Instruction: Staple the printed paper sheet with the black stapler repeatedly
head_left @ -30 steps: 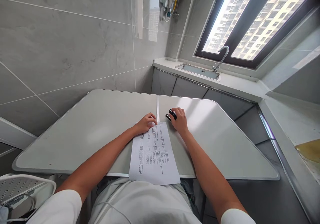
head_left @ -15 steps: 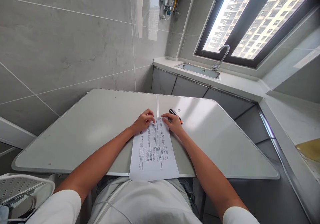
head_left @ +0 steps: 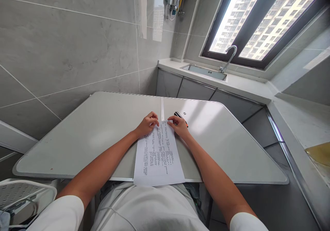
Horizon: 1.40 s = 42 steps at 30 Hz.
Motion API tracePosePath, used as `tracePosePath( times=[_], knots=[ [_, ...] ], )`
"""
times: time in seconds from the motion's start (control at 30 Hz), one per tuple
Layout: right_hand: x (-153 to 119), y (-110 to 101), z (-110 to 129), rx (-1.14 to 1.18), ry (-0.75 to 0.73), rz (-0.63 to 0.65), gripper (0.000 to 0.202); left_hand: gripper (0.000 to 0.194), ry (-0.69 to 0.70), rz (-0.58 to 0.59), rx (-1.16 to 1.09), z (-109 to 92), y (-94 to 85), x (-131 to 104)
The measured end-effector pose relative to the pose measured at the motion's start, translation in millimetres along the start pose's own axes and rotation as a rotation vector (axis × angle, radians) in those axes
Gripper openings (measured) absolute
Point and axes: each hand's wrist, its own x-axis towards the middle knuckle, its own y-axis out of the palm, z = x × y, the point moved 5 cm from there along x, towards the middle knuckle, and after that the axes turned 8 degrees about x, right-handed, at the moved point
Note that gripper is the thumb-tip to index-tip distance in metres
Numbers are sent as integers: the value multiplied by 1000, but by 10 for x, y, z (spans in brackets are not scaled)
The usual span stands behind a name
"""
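A stack or sheet of printed paper (head_left: 159, 176) lies lengthwise on the table, its lower end hanging slightly over the near edge toward my body. At its far left corner, my left hand (head_left: 147, 125) is closed with curled fingers on the paper's edge. My right hand (head_left: 179, 126) pinches the far right corner between thumb and fingers. Just beyond the right hand lies a black object with white stripes and an orange end (head_left: 176, 113), partly covered by that hand; its kind is unclear. Two tiny dark pieces (head_left: 184, 113) rest beside it.
The pale folding table (head_left: 85, 134) has a seam down its middle. A white perforated basket (head_left: 28, 186) stands at the lower left. Behind the table runs a counter (head_left: 247, 86) with a sink (head_left: 203, 72) and faucet (head_left: 230, 57). Tiled wall (head_left: 77, 45) borders the left.
Both hands have barely shifted at the paper's far end, the left slightly left and up, the right slightly right. The paper stays in place.
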Motion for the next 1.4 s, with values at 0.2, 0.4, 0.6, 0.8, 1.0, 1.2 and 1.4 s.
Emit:
tracePosePath(
  times=[0.2, 0.4, 0.6, 0.8, 1.0, 1.2, 1.4],
  knots=[
    [-1, 10, 1, -13, -6, 23, 21, 35, 20, 2, -19, 3, 3, 2],
    [10, -2, -38, -29, 8, 7, 20, 34, 2, 8, -2, 11, 8, 2],
    [5, 1, -24, -30, -3, 18, 20, 34, 4, 8, -4, 29, 18, -4],
    [1, -11, -50, -21, 12, -4, 26, 35, 18, 1, -15, 16, 11, -8],
    [-8, 42, -148, -131, 43, 21, 40, 33, -44, -8, 111, 151, 41, -21],
    [8, 76, -133, -305, 3, 15, 37, 27, -60, 118, 374, 204, 167, -37],
    [-24, -181, 67, -489, -89, -285, 22, 35, -28, 370, 428, 84, 261, -93]
  ],
)
